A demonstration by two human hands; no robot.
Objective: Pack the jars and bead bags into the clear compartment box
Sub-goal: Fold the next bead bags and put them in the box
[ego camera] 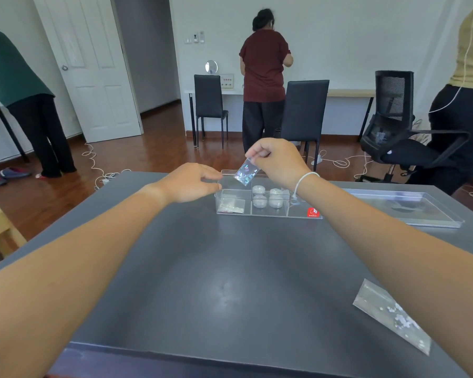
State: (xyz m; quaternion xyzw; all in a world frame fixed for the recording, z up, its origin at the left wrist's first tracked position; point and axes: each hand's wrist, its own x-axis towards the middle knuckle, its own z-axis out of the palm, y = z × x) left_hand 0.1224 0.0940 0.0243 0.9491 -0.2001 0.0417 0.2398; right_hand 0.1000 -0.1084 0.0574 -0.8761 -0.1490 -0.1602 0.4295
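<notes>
Your left hand [191,182] rests at the box's nine o'clock corner, fingers loosely curled and touching the clear compartment box [268,203], holding nothing; it looks placed there to steady the box while the other hand loads it. In the box's left compartment a bead bag [231,205] already lies flat, and four small jars [266,197] stand upright in the middle compartment. Your right hand [277,159] hangs above the box's twelve o'clock side, its grip pinched shut on the top edge of a glittery bag [246,172]. That bag dangles with its long axis tilted, lower end pointing toward seven o'clock, aimed down into the far compartment. One more bag [393,316] waits on the worktop [230,268] at five o'clock, lying diagonally, still unpacked.
</notes>
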